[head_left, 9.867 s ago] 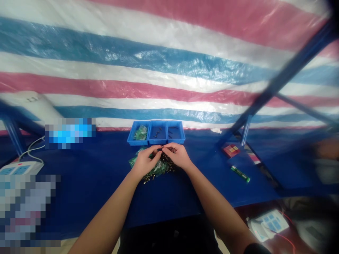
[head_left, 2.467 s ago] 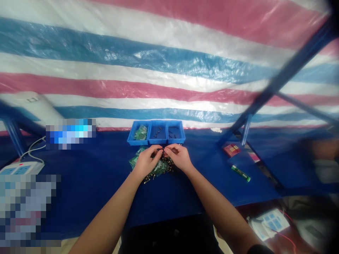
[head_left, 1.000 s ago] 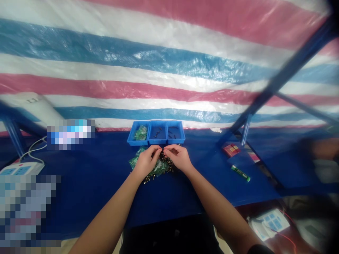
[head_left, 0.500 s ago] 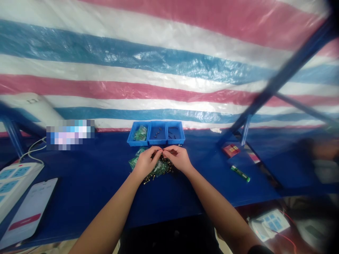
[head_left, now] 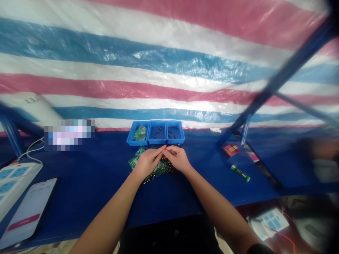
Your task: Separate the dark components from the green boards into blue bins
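My left hand [head_left: 146, 161] and my right hand [head_left: 179, 158] meet at their fingertips, both closed in a pinch. Whatever lies between the fingers is too small and covered to make out. Below them on the blue table [head_left: 100, 190] is a heap of green packets [head_left: 159, 168], mixed with small brass-coloured and dark parts [head_left: 147, 180]. Just beyond the hands stand three joined blue bins. In the left bin [head_left: 137, 143] are green packets, in the middle bin [head_left: 157, 141] a few small metal parts, and in the right bin [head_left: 176, 141] thin dark pieces.
A phone [head_left: 33, 208] and a white power strip [head_left: 18, 180] lie at the left. To the right are a red box [head_left: 231, 150] and a green tube [head_left: 240, 173], near a blue metal frame [head_left: 265, 91]. Another power strip [head_left: 272, 222] sits lower right.
The fingers of my left hand have stretched forward and now cover the right fingertips. Both hands stay above the heap.
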The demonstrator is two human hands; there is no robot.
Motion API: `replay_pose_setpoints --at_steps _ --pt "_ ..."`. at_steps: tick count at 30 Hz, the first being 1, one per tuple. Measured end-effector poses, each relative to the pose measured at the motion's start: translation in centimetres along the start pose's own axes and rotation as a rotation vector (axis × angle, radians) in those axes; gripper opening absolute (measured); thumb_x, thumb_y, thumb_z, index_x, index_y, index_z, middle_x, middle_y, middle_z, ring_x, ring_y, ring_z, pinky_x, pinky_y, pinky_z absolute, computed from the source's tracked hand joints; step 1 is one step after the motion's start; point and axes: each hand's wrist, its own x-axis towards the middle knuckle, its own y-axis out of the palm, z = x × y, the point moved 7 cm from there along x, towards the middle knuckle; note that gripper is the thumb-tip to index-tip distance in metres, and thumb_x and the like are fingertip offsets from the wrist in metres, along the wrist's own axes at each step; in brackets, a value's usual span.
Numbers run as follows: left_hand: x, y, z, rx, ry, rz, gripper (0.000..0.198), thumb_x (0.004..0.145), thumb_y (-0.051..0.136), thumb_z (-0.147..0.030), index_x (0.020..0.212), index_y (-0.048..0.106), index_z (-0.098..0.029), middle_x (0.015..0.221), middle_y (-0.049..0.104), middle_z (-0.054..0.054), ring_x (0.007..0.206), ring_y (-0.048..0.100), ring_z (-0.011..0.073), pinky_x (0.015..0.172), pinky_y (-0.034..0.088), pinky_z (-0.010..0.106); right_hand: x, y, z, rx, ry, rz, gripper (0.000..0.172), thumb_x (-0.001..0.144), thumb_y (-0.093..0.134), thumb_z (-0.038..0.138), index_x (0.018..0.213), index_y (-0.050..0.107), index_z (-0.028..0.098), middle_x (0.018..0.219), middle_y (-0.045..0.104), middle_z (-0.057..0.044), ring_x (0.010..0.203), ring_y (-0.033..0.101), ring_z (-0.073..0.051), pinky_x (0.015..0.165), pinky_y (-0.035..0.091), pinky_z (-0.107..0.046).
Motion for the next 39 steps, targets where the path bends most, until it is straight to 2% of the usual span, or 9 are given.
replay_pose_setpoints --at_steps 6,13,17,21,25,30,35,37,39 --pt "0.0 0.0 0.4 0.036 -0.005 -0.037 0.032 0.097 0.046 -0.032 0.122 0.065 -0.024 0.074 0.070 0.004 0.064 0.062 0.0158 0.067 0.051 0.029 0.1 -0.4 -0.1 0.112 0.055 -0.052 0.028 0.077 0.070 0.045 0.084 0.071 0.018 0.074 0.072 -0.005 0.067 0.069 -0.018 0.069 0.057 -0.030" --pt "-0.1 -0.7 1.0 0.037 -0.140 -0.118 0.029 0.094 0.052 -0.037 0.115 0.068 -0.023 0.097 0.074 0.006 0.078 0.068 0.0184 0.074 0.054 0.029 0.2 -0.9 -0.2 0.134 0.081 -0.096 0.030 0.074 0.072 0.046 0.084 0.072 0.017 0.072 0.073 -0.005 0.067 0.069 -0.019 0.069 0.058 -0.032" --pt "0.0 -0.9 1.0 0.025 -0.177 -0.125 0.028 0.093 0.053 -0.038 0.109 0.070 -0.022 0.088 0.074 0.005 0.076 0.069 0.0178 0.072 0.054 0.027 0.2 -0.8 -0.1 0.168 0.083 -0.083 0.030 0.073 0.073 0.045 0.085 0.073 0.017 0.072 0.072 -0.005 0.066 0.069 -0.019 0.068 0.059 -0.033" --pt "0.0 -0.8 1.0 0.027 -0.194 -0.111 0.029 0.092 0.054 -0.038 0.111 0.069 -0.022 0.077 0.071 0.002 0.067 0.066 0.0158 0.066 0.053 0.026 0.4 -1.4 -0.5 0.181 0.131 -0.141 0.032 0.071 0.074 0.046 0.085 0.073 0.017 0.067 0.070 -0.003 0.055 0.064 -0.016 0.053 0.055 -0.028" --pt "0.0 -0.7 1.0 0.000 -0.198 -0.086 0.027 0.094 0.051 -0.035 0.110 0.069 -0.023 0.091 0.074 0.004 0.074 0.068 0.0165 0.067 0.053 0.025 0.7 -3.4 -1.4 0.212 0.170 -0.304 0.031 0.069 0.075 0.045 0.082 0.072 0.016 0.068 0.070 -0.003 0.050 0.060 -0.014 0.043 0.049 -0.025" --pt "0.0 -0.6 0.9 -0.031 -0.194 -0.066 0.029 0.094 0.049 -0.035 0.109 0.069 -0.021 0.098 0.074 0.005 0.081 0.069 0.0183 0.070 0.055 0.026 1.3 -4.9 -2.4 0.329 0.151 -0.419 0.032 0.066 0.079 0.039 0.084 0.072 0.014 0.075 0.072 -0.006 0.063 0.067 -0.017 0.060 0.057 -0.030" --pt "0.0 -0.4 0.8 -0.051 -0.197 -0.065 0.028 0.094 0.049 -0.035 0.107 0.069 -0.021 0.090 0.074 0.004 0.076 0.068 0.0166 0.067 0.054 0.024 2.4 -4.3 -1.6 0.450 0.086 -0.288 0.053 0.062 0.083 0.037 0.110 0.067 0.020 0.120 0.067 -0.011 0.097 0.070 -0.024 0.083 0.059 -0.039" --pt "0.0 -0.5 0.9 -0.047 -0.201 -0.070 0.028 0.094 0.049 -0.035 0.106 0.070 -0.021 0.087 0.073 0.004 0.074 0.068 0.0163 0.066 0.053 0.024 2.6 -4.6 -1.2 0.435 0.047 -0.269 0.051 0.067 0.080 0.040 0.111 0.066 0.020 0.120 0.068 -0.011 0.099 0.070 -0.024 0.085 0.058 -0.039" --pt "0.0 -0.6 0.8 -0.040 -0.201 -0.071 0.028 0.094 0.049 -0.034 0.106 0.070 -0.021 0.085 0.073 0.003 0.072 0.067 0.0161 0.065 0.052 0.024 2.5 -5.2 -1.2 0.316 0.030 -0.285 0.039 0.073 0.073 0.043 0.103 0.068 0.018 0.102 0.073 -0.010 0.087 0.071 -0.022 0.080 0.059 -0.038"
